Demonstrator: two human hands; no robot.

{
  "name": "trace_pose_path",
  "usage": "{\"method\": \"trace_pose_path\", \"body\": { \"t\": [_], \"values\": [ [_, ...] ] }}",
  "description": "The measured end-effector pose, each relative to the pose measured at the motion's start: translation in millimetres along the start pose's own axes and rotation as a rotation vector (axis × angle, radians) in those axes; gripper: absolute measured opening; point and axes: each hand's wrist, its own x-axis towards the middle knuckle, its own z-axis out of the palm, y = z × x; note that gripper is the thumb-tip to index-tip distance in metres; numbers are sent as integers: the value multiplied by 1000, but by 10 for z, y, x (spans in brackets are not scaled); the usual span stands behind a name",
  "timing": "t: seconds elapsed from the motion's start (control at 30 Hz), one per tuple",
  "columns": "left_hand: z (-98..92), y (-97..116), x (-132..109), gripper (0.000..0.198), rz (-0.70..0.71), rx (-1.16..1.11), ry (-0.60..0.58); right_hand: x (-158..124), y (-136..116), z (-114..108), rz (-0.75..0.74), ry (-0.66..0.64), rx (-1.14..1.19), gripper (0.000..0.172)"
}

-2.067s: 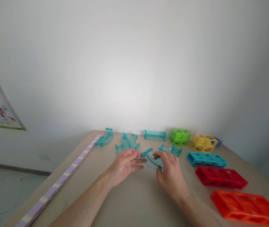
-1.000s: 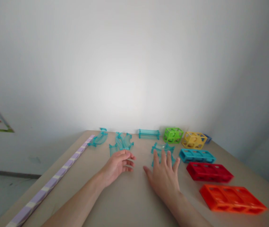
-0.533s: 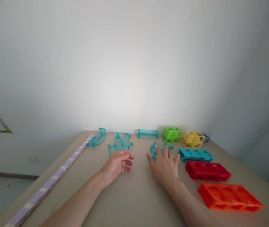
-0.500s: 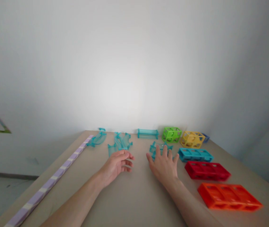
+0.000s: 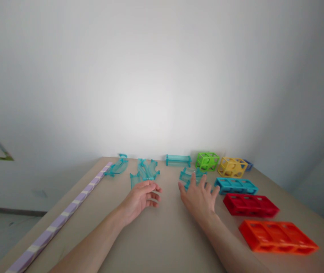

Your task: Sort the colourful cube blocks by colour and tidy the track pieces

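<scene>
My left hand point(image 5: 142, 199) is open with its fingers loosely curled, nothing in them. It is nearest to a group of translucent teal track pieces point(image 5: 148, 170), one of them partly hidden behind the hand. My right hand point(image 5: 198, 197) is open, palm down with fingers spread. Just beyond its fingertips are more teal pieces point(image 5: 185, 175), partly covered by the hand; whether the fingers touch them I cannot tell. A curved teal piece point(image 5: 119, 167) lies far left, and a straight one point(image 5: 178, 160) sits by the wall.
On the right of the table point(image 5: 156, 242) lie orange point(image 5: 277, 235), red point(image 5: 250, 204) and blue point(image 5: 236, 185) three-cell frames. Green point(image 5: 206, 162) and yellow point(image 5: 232, 167) open frames stand behind, with a dark blue piece point(image 5: 247, 165). A purple-and-white strip point(image 5: 65, 214) runs along the left edge.
My right hand has shifted slightly to the right, uncovering a little more of the teal pieces beyond it. The left hand stays where it was.
</scene>
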Motion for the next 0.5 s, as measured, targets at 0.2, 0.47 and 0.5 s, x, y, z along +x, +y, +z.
{"method": "trace_pose_path", "body": {
  "t": [0.2,0.47,0.5],
  "values": [
    [0,-22,2,15,1,1,-14,12,49,10,20,35,9,68],
    [-253,178,96,23,381,144,577,-92,-24,-109,-395,300,377,35],
    [-332,199,121,22,441,250,748,-126,-56,-120,-470,309,447,32]
  ]
}}
